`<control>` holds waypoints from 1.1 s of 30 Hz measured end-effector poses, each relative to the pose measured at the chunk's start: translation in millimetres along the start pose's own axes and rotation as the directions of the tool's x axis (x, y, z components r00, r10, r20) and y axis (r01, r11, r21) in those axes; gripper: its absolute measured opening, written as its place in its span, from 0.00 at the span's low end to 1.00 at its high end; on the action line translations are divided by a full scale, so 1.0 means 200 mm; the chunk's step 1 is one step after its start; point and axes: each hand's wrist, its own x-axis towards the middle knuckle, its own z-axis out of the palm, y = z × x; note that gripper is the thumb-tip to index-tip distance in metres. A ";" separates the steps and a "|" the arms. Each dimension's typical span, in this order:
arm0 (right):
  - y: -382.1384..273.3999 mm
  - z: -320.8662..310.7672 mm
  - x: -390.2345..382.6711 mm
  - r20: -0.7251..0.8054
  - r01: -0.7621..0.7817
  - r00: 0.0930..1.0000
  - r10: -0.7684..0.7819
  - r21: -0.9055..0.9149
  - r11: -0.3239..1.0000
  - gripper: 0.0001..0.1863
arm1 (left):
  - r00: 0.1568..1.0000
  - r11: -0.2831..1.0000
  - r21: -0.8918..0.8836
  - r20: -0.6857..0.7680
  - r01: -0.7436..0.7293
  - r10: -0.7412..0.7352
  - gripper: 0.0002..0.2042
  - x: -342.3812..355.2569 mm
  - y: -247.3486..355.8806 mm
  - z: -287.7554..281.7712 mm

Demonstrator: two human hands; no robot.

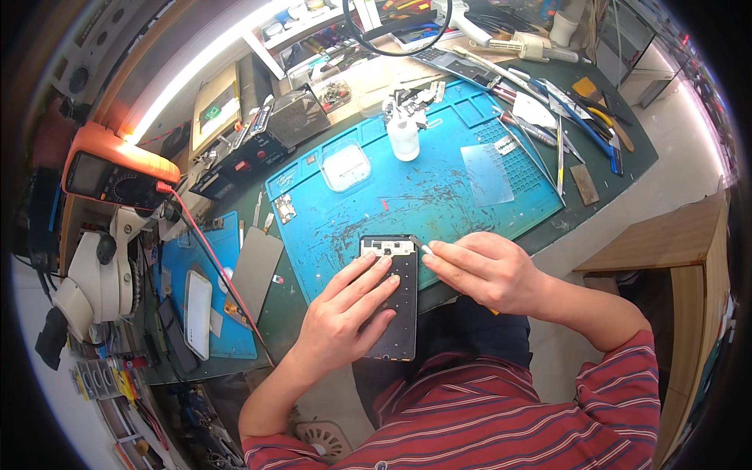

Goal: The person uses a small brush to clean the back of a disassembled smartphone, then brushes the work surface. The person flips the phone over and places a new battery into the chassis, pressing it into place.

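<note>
- Below the centre of the frame: one black phone body [403,301], its lower end reaching past the front edge of the green bench [283,317].
- Long axis: nearly upright in the frame. I read the top end, with its pale plate [402,248], as pointing away from the wearer.
- Left hand [337,317], left of the phone body: fingers extended and slightly apart, tips laid over the upper face, thumb set lower. I cannot tell how hard they press.
- Right hand [487,270], right of the phone body: thumb and fingers pinching one thin tool [421,245], slanted toward upper left.
- Key relation: the tool tip sits at the top right corner. The right hand is nearer that corner, the left covers the opposite flank. Contact at the tip I cannot confirm.
- Beyond, mid-frame: one blue mat [329,219], bearing a white bottle [404,141] and a clear dish [345,166].
- Upper left: one orange multimeter [117,168].
</note>
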 end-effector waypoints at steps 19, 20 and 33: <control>0.03 -0.01 0.02 -0.019 -0.116 0.993 0.120 0.153 0.981 0.22 | 1.000 1.000 0.010 -0.018 0.014 -0.014 0.22 0.00 0.01 0.01; 0.03 -0.02 0.02 -0.014 -0.132 0.991 0.135 0.146 0.981 0.21 | 1.000 1.000 0.007 -0.019 0.015 -0.015 0.22 0.00 0.01 0.01; 0.05 0.00 0.01 -0.046 -0.040 0.998 0.046 0.130 0.991 0.20 | 1.000 1.000 0.017 -0.022 -0.008 0.008 0.24 0.00 0.00 0.01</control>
